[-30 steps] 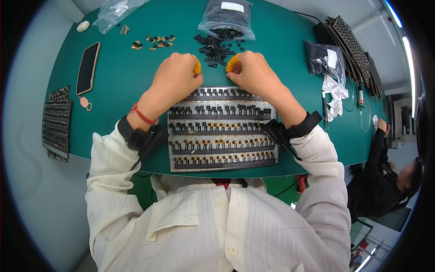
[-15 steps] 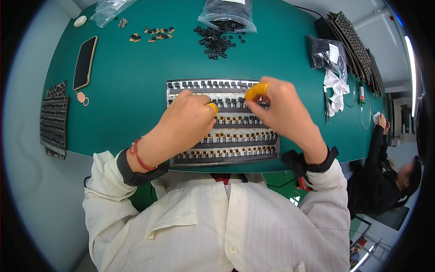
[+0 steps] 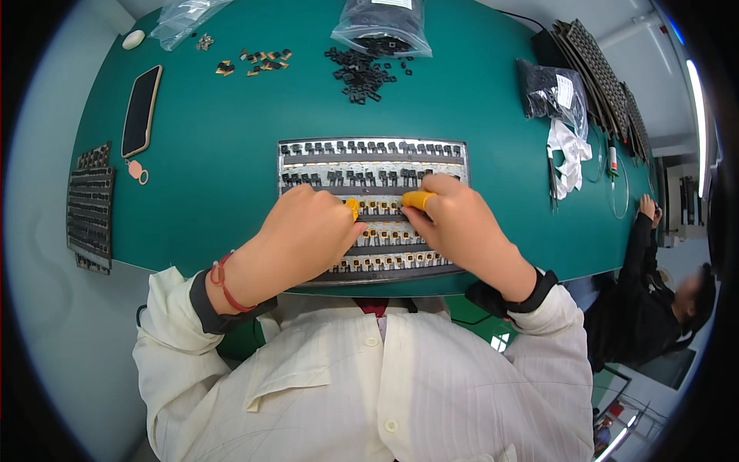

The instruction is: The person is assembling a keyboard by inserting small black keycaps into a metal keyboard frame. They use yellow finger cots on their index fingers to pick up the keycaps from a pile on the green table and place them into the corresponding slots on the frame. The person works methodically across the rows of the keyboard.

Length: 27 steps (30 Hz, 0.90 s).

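A rectangular tray (image 3: 372,276) lies at the table's near edge, with several rows of small black parts on it; the lower rows show gold-coloured square centres. Over its left part, my left hand (image 3: 308,229) is closed at the third row, a yellow finger cot on one finger. My right hand (image 3: 464,223) bends down over the right part of that same row, thumb and yellow-covered index finger brought together. Whatever either hand pinches is hidden or too small to make out. A red cord bracelet (image 3: 219,281) circles my left wrist.
Loose black square parts (image 3: 360,77) spill from a clear bag (image 3: 383,27) at the back. Black-and-gold pieces (image 3: 265,61) lie left of them. A phone (image 3: 142,112) and a filled tray (image 3: 90,204) are left; another bag (image 3: 550,92), stacked trays (image 3: 600,69) and a co-worker (image 3: 643,300) are right.
My right hand has moved nearer and left, from the second row to the third. My left hand has also come slightly nearer, uncovering more of the top two rows.
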Motion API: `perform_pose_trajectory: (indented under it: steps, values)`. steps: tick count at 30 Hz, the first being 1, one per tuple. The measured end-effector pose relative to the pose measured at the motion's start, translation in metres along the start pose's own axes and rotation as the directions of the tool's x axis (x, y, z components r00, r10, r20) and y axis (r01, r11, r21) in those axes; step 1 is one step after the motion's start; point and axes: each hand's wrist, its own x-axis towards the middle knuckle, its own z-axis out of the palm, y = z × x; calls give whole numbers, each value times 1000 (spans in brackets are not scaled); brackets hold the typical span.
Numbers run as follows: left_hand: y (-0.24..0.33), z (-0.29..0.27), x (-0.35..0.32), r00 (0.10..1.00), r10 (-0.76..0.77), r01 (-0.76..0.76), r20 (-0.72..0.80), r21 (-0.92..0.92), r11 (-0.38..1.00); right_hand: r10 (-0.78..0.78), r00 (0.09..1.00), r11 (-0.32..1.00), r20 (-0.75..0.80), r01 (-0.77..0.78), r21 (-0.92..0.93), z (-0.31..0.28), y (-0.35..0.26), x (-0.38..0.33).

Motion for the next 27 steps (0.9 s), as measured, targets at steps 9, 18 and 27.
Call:
perform_pose_trajectory:
  steps: [9, 18, 27]
  values:
    - [-77, -38, 61, 935, -204, 114, -290, -298, 948, 121, 964, 992, 237, -110, -60, -4, -16, 5]
    - [-90, -18, 99, 909, -196, 140, -367, -176, 974, 101, 966, 977, 237, -142, 161, -40, 17, 57]
    - [-72, -23, 73, 930, -184, 183, -319, -34, 983, 218, 976, 950, 9, -214, 229, -7, 60, 133]
